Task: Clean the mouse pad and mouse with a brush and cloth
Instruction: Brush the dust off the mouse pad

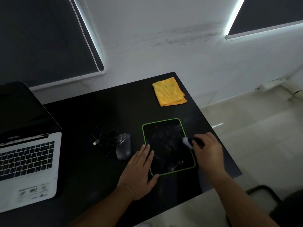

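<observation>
A black mouse pad [167, 145] with a green border lies on the black desk [85, 169], dusted with pale specks. My left hand [139, 171] rests flat on the pad's left edge, fingers straight. My right hand [207, 149] grips a small dark brush [188, 142] whose pale bristles touch the pad's right edge; the hand is motion-blurred. A dark wired mouse [124, 146], speckled white on top, sits left of the pad with its cable [106, 138] bunched beside it. A folded yellow cloth [169, 91] lies at the desk's far right corner.
An open laptop [27, 161] with a white body and dark screen fills the desk's left side. The desk's right edge runs diagonally just beyond my right hand, with pale floor past it. A dark chair frame [262, 194] shows at the lower right. A white wall stands behind.
</observation>
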### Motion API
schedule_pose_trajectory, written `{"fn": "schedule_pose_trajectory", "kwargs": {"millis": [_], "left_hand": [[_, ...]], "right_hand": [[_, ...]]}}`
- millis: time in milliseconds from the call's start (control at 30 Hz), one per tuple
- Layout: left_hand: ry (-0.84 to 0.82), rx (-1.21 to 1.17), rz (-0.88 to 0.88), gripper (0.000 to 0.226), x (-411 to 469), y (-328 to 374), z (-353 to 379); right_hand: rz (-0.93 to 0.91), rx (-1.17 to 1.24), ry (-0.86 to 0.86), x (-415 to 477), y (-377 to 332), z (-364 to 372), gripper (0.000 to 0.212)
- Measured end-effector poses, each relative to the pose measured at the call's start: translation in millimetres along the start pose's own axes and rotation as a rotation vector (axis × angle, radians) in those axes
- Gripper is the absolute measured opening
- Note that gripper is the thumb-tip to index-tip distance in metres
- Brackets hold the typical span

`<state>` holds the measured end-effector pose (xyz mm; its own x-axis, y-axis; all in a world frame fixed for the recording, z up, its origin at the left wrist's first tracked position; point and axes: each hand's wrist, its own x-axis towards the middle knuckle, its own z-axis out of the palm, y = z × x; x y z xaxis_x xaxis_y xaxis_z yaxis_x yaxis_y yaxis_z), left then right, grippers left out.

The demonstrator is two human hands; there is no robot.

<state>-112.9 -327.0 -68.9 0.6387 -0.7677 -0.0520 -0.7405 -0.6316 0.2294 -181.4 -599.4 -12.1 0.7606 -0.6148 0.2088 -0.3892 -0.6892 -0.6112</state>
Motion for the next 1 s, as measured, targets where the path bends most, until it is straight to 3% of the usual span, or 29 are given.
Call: {"fn": "schedule_pose_trajectory", "kwargs": {"millis": [67, 167, 200, 333, 367, 400, 500, 533, 633, 700, 833, 867, 1000], "left_hand": [[-0.01, 0.014, -0.015, 0.083, 1.0, 0.4, -0.5], [-0.024, 0.008, -0.027, 0.082, 2.1, -0.4, 0.6], [-0.024, 0.006, -0.027, 0.082, 2.3, -0.5, 0.9], [-0.02, 0.015, -0.044, 0.084, 1.5, 1.3, 0.1], [-0.014, 0.011, -0.051, 0.085, 1.6, 1.4, 0.1], [-0.011, 0.004, -0.057, 0.086, 2.0, 1.6, 0.2], [0.002, -0.015, -0.065, 0.089, 2.5, 1.5, 1.1], [0.0, -0.011, -0.063, 0.089, 2.4, 1.9, 0.6], [-0.005, 0.001, -0.066, 0.089, 2.4, 3.2, -1.1], [-0.007, 0.0, -0.069, 0.089, 2.4, 3.4, -1.3], [0.011, -0.012, -0.063, 0.088, 2.6, 2.0, 0.4], [0.013, -0.014, -0.062, 0.088, 2.6, 2.0, 0.4], [0.013, -0.008, -0.065, 0.089, 2.3, 2.3, 0.1]], "right_hand": [[-0.054, 0.061, -0.01, -5.8, -6.6, -0.4, 0.021], [-0.209, 0.241, -0.376, -32.8, -17.3, 11.8, 0.024], [-0.207, 0.237, -0.396, -35.4, -12.8, 12.8, 0.024], [0.038, 0.036, 0.034, -13.0, 13.9, -3.0, 0.024], [0.039, 0.038, 0.066, -11.7, 12.5, -6.0, 0.024], [-0.017, 0.076, 0.026, -12.6, 8.2, -5.5, 0.023], [-0.209, 0.194, -0.319, -30.3, -1.9, 5.6, 0.024], [-0.208, 0.18, -0.329, -29.0, 1.5, 5.2, 0.024], [0.006, 0.03, 0.003, -6.6, 18.5, -8.8, 0.023], [0.028, 0.05, 0.076, -4.0, 14.7, -11.8, 0.022], [-0.142, 0.181, -0.355, -27.9, -1.7, 8.1, 0.023], [-0.12, 0.155, -0.319, -24.8, 2.2, 7.3, 0.023], [0.064, -0.061, 0.096, 8.4, 14.5, -14.2, 0.022]]}}
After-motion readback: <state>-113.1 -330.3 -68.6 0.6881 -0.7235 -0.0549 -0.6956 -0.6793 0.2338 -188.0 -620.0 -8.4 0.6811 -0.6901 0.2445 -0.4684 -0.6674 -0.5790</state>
